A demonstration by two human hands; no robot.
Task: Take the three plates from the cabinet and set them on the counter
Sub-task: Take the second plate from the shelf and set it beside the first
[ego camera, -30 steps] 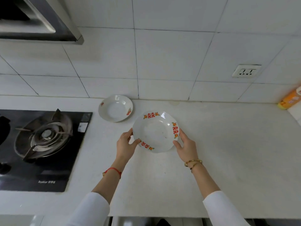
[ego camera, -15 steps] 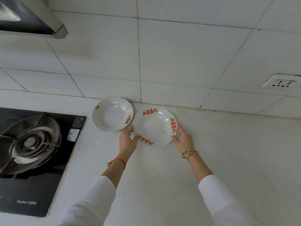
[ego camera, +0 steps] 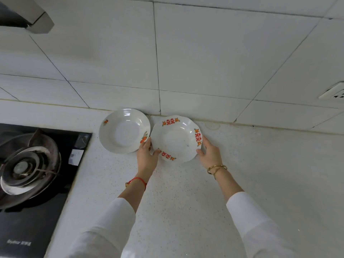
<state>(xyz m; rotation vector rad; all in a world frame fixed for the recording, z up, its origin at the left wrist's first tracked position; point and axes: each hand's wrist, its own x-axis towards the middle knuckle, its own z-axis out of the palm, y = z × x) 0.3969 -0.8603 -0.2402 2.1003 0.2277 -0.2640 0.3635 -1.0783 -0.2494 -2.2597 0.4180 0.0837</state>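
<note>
A white scalloped plate with red and orange marks [ego camera: 176,140] is at the back of the white counter [ego camera: 186,202], close to the tiled wall. My left hand [ego camera: 147,157] grips its left rim and my right hand [ego camera: 209,153] grips its right rim. Whether the plate rests on the counter or hovers just above it I cannot tell. A second white plate with small fruit decals [ego camera: 123,131] lies flat on the counter just to its left, rims nearly touching. No third plate is in view.
A black gas hob with a burner [ego camera: 28,170] takes up the left of the counter. A range hood corner [ego camera: 28,17] hangs at top left. A wall socket [ego camera: 333,93] is at the right edge.
Both hands have carried the scalloped plate away from me toward the wall, down beside the fruit-decal plate. The camera has moved closer and tilted.
</note>
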